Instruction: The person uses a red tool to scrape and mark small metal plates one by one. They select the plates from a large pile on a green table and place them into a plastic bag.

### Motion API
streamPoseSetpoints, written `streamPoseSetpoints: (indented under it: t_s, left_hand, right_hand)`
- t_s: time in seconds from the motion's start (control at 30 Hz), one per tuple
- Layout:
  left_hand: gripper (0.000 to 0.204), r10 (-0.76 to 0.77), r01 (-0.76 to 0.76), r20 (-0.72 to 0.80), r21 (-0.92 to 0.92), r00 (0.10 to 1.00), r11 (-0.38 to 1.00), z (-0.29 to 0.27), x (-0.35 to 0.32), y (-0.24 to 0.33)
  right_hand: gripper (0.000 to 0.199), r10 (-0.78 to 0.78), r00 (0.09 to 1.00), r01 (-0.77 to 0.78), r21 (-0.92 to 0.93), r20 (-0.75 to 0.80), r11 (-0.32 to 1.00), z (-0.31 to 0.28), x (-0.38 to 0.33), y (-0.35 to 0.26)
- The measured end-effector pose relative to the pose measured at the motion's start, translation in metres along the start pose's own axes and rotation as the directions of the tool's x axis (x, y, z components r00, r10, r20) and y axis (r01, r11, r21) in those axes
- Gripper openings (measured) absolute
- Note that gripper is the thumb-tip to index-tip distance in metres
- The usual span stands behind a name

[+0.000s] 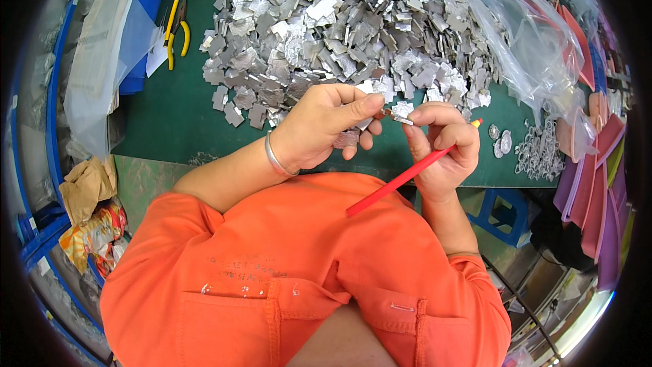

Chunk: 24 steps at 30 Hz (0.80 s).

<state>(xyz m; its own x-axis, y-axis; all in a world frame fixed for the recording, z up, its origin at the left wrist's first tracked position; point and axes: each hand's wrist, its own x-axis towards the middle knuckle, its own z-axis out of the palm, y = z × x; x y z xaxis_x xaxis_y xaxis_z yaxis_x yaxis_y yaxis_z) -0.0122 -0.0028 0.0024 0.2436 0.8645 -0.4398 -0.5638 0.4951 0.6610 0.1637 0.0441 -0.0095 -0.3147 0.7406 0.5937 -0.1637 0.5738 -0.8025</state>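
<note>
My left hand [319, 126], with a silver bracelet [273, 155] on its wrist, is closed around a few flat metal pieces; one reddish-grey metal piece [347, 138] shows under the fingers. Between the thumb and forefinger of my right hand [445, 149] a small silver metal piece [402, 119] is pinched, close to the left fingertips. A slim red pen-like stick [401, 181] with a yellow end also lies in the right hand, slanting down toward the orange shirt. Just beyond both hands spreads a large heap of flat silver-grey metal pieces [285, 41].
The heap covers much of the green table [170, 115]. Yellow-handled pliers [180, 30] lie at the far left. A clear plastic bag [536, 47] rests on the right, near small round metal pieces [502, 143] and a pile of metal rings [540, 153]. A blue stool [499, 217] stands below.
</note>
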Motion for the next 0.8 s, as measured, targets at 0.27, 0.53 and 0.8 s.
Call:
streamPoseSetpoints:
  t_s: [0.27,0.53,0.8]
  left_hand:
    - [0.023,-0.006,0.004,-0.023,-0.081,1.000,0.997,0.003,0.005,0.005]
    - [0.029,-0.134,0.147,0.086,-0.169,0.987,0.975,-0.001,0.004,0.006]
    - [0.015,-0.037,0.049,0.103,-0.120,0.994,0.992,-0.018,-0.012,0.007]
  right_hand:
    - [0.033,-0.012,0.995,0.016,-0.042,0.100,0.999,-0.003,0.000,0.001]
    - [0.025,0.047,0.990,-0.071,0.176,0.136,0.982,0.006,0.006,-0.009]
    - [0.018,0.327,0.906,-0.215,-0.373,0.270,0.903,0.014,0.052,0.027]
